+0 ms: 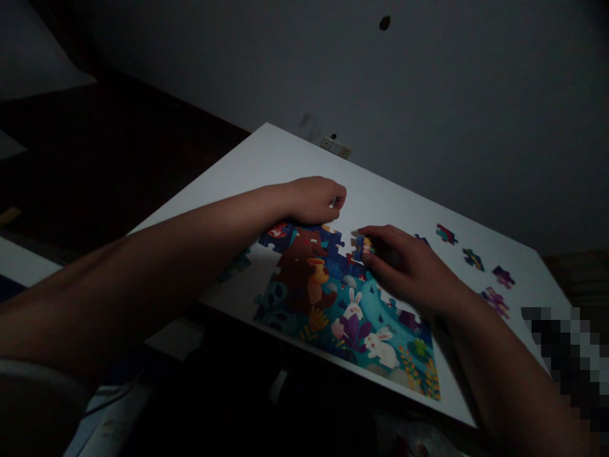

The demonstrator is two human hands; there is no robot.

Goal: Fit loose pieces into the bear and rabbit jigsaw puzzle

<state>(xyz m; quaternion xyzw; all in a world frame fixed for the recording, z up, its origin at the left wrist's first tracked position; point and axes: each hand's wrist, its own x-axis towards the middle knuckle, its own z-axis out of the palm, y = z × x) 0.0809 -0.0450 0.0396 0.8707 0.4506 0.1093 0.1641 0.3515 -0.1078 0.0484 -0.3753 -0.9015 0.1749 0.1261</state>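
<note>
Pinching a piece (366, 247) in the narrow grip of the right hand (406, 263), thumb and fingertips closed on it, right at a gap along the far side of the half-built puzzle (309, 298). Just left and farther on, a curled, closed left hand (314, 201) at the puzzle's ragged far edge, with no telling whether anything sits inside the fingers.

Showing a brown bear with a honey pot on the left and white rabbits toward the near side, the puzzle lying flat on a white board (280, 152). Only a narrow white strip between the puzzle's near edge and the board's near edge. Much more open room on the far side, running up to the wall (428, 82) and a small socket (335, 146).

Scattered across the right part of the board, well clear of the puzzle, four loose pieces (473, 259), with one more just past the right hand's knuckles. Another dim piece (235, 265) lying in shadow beside the puzzle's left edge, under the left forearm (152, 254). Beyond the board's left edge, only dark floor.
</note>
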